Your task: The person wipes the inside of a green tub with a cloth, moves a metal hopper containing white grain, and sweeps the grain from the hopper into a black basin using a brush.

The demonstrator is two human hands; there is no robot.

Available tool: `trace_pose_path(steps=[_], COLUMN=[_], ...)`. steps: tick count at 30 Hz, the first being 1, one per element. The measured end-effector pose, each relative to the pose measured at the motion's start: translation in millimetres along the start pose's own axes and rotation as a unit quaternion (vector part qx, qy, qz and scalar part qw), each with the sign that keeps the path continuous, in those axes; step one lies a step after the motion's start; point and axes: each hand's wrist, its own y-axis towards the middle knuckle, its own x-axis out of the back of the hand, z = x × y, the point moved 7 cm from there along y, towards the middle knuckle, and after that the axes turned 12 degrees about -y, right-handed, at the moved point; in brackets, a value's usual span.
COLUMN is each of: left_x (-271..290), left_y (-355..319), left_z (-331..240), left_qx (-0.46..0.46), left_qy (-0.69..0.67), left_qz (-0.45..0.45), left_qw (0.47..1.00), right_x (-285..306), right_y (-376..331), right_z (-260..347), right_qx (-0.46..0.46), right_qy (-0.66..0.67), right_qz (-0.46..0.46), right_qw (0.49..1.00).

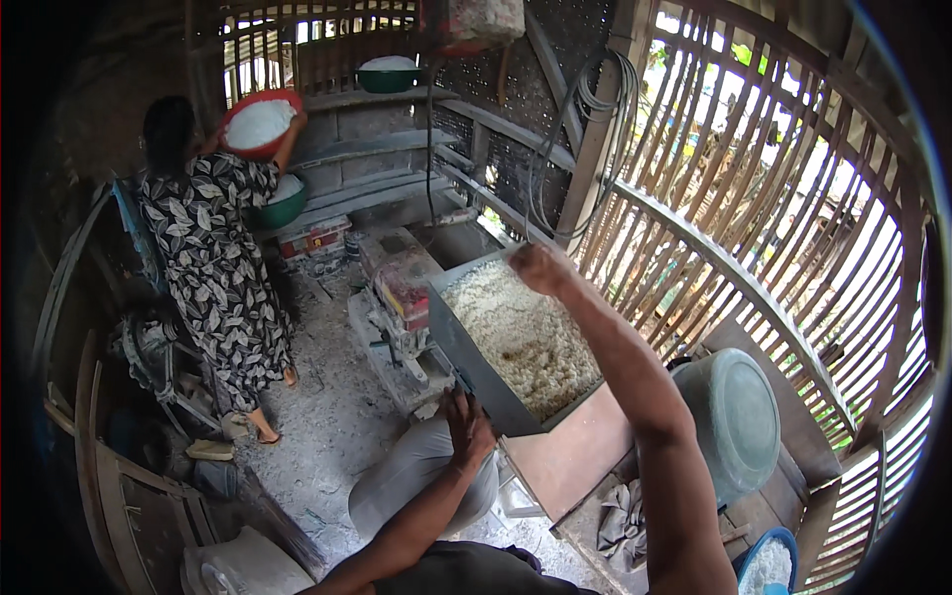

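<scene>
A grey metal hopper (456, 347) full of pale, damp-looking crumbly grain (526, 332) stands in front of me. My right hand (538, 269) is closed in a fist above its far right rim. A thin pale line rises by the fist, but I cannot make out what it is. My left hand (468, 428) is low by the hopper's near left corner, over my knee (407, 481) and close to a small dark lever (462, 381). Its fingers are bent and partly lost in shadow. Left of the hopper is a worn red machine (399, 283) coated in pale dust.
At the left, another person (208, 248) in a leaf-patterned dress holds a red basin (261, 124) of white powder. Green basins (388, 74) sit near the wooden shelves (367, 149). A large greenish tub (739, 426), a crumpled cloth (622, 523) and a blue basin (769, 563) are on my right.
</scene>
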Motion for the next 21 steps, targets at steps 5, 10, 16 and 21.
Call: trace_pose_path(steps=[5, 10, 16, 21], left_x=[32.1, 5.7, 17.6, 43.0], left_y=[-1.4, -2.7, 1.3, 7.0], left_z=[-13.3, 4.8, -3.5, -17.8], left_qx=[0.029, 0.006, 0.026, 0.033], left_qy=[-0.049, 0.005, -0.03, -0.117], left_qz=[-0.017, -0.004, -0.01, -0.026], left_qw=[0.998, 1.0, 0.999, 0.992], right_x=[-35.7, 12.7, -10.6, 16.5], right_y=[-1.5, -46.1, -28.0, -66.8], right_z=[31.4, 72.9, 109.7, 45.5], right_qx=[0.096, 0.177, 0.275, 0.228], right_qy=[-0.065, 0.003, -0.065, 0.009], right_qz=[0.055, 0.032, -0.02, 0.072], right_qw=[0.992, 0.984, 0.959, 0.971])
